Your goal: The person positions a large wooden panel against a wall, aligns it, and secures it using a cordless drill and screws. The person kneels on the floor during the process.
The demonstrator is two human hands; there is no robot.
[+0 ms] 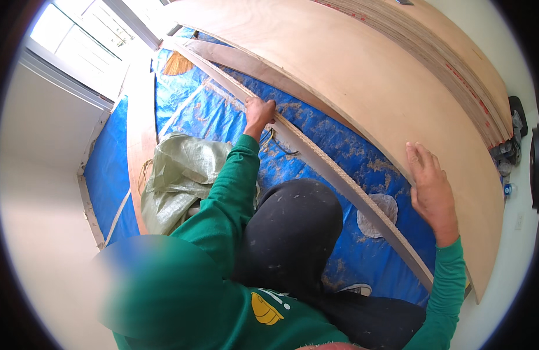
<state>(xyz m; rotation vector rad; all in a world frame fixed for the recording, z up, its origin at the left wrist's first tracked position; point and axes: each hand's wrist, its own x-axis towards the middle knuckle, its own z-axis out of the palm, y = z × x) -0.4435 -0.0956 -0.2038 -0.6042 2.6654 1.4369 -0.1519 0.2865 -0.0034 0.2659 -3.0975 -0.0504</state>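
Observation:
A long, narrow wooden strip (339,169) stands on edge, running from the far left down to the near right in front of my knee. My left hand (259,114) is closed around its top edge, partway along the far half. To the right lies a large, pale plywood sheet (351,76), raised above the floor. My right hand (433,195) rests at its near edge with the fingers stretched out flat on its surface. Below the strip spreads a blue tarp (304,111) strewn with sawdust.
A crumpled, pale green woven sack (185,169) lies left of my arm, beside a thin wooden strip (140,146). Straw broom bristles (177,64) show near the window (77,41). A roundish grey-white piece (377,216) lies on the tarp. Stacked plywood sheets (450,67) stand along the right wall.

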